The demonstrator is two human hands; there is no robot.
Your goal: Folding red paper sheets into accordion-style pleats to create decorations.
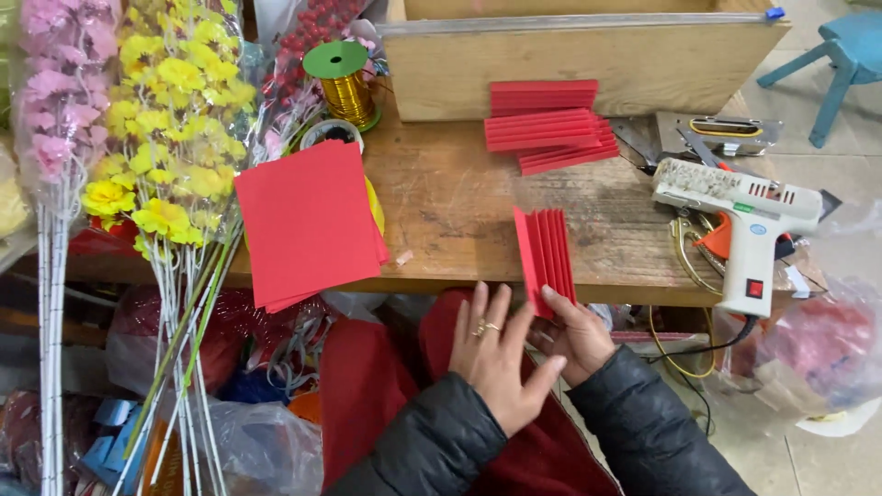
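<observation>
Low in the frame, the left hand lay spread flat while the right hand pinched the pleated red paper upright at the counter edge, keeping its folds together.

bare wooden table mid-way, red paper stack left, glue gun right

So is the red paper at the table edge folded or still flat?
Folded: the red paper shows accordion pleats standing as ridges, its lower end pinched in the right hand.

The right hand pinches a pleated red paper beside the flat left hand.
</observation>
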